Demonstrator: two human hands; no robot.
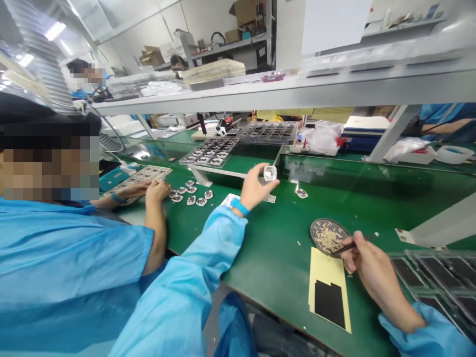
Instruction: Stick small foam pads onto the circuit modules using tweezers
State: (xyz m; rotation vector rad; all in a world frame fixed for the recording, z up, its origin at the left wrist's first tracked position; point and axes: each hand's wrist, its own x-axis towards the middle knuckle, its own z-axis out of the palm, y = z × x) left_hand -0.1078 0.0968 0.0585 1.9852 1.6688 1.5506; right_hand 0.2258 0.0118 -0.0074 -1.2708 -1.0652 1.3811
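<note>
Left hand [256, 187] raised, fingers pinching small clear part [269, 173] above green bench [267, 258]. Right hand [375, 277] pinching tweezers [351, 245] over round mesh dish [323, 236], pale bits heaped there. Loaded trays [210, 151] beyond.

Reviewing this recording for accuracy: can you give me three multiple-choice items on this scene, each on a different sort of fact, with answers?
1. Where does the round mesh dish lie?
A) on the upper shelf
B) on the green bench, by the right hand
C) on the floor

2. What colour is the band on the left wrist?
A) blue
B) red
C) yellow

3. What does the right hand grip?
A) nothing
B) a tray
C) dark tweezers

Answers:
1. B: the dish rests on the bench beside that hand.
2. A: the band shows blue below the left hand, which holds a small pale part.
3. C: the tweezers run from its fingers toward the dish.
</note>
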